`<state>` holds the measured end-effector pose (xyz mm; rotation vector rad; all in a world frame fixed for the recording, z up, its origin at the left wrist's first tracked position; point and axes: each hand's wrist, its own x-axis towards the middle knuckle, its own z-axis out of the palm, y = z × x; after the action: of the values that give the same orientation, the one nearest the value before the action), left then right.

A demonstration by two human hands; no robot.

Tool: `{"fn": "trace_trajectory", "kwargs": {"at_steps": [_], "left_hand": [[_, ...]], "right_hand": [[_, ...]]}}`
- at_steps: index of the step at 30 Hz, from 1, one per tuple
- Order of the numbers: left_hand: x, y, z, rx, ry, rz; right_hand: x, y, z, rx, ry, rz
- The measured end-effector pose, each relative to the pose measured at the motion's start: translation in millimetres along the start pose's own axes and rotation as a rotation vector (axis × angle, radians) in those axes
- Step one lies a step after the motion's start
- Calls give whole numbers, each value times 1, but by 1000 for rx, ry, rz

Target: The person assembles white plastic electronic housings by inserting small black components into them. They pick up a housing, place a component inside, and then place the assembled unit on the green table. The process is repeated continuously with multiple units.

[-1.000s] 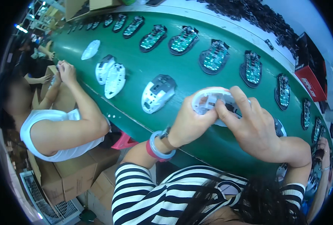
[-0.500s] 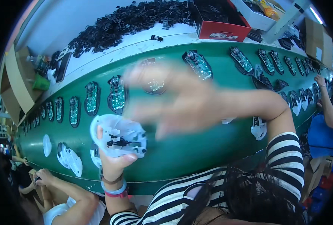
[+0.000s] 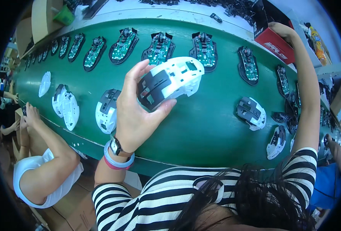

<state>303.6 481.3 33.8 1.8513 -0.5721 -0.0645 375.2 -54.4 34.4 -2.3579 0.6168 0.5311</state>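
My left hand (image 3: 134, 106) is closed around a computer mouse top shell (image 3: 182, 75), white with a dark grey section, raised over the green belt (image 3: 178, 134). The shell's outer side faces up, and my thumb presses its near edge. My right arm stretches to the far right, where my right hand (image 3: 282, 30) dips into a red and black box (image 3: 272, 44). Its fingers are hidden inside. Just beyond the held shell lie mouse bases with green circuit boards, one (image 3: 159, 48) partly covered by it and another (image 3: 204, 50) beside it.
White and grey shells (image 3: 251, 112) lie on the belt at right, and another (image 3: 108, 111) near my left wrist. Small black parts (image 3: 239, 11) are heaped on the white shelf (image 3: 178, 14). A co-worker's arm (image 3: 51, 142) is at left. A green cup (image 3: 64, 16) stands far left.
My right hand has gone from above the belt into the box at far right. My left hand has risen and turned the shell from its inner side to its outer side. The view has shifted.
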Motion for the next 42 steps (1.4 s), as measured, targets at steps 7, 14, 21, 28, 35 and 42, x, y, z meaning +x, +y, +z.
{"fn": "trace_trajectory", "kwargs": {"at_steps": [7,14,21,28,35,42], "left_hand": [[-3,-5,-5,18,-110,32],[5,-5,-9,-145,-308,-31],[2,1,-3,-307,-211,3],[3,-11,-7,-314,-147,-88],[5,-15,-8,-207,-92,-14],[4,-13,-15,-122,-103,8]], "right_hand": [[14,43,-5,-14,131,-76],[-108,-35,14,-16,820,-476],[-194,-199,222,1,333,-1745],[-208,-199,223,219,210,-1197],[-204,-207,224,2,161,-1160],[-206,-210,216,353,95,-929]]}}
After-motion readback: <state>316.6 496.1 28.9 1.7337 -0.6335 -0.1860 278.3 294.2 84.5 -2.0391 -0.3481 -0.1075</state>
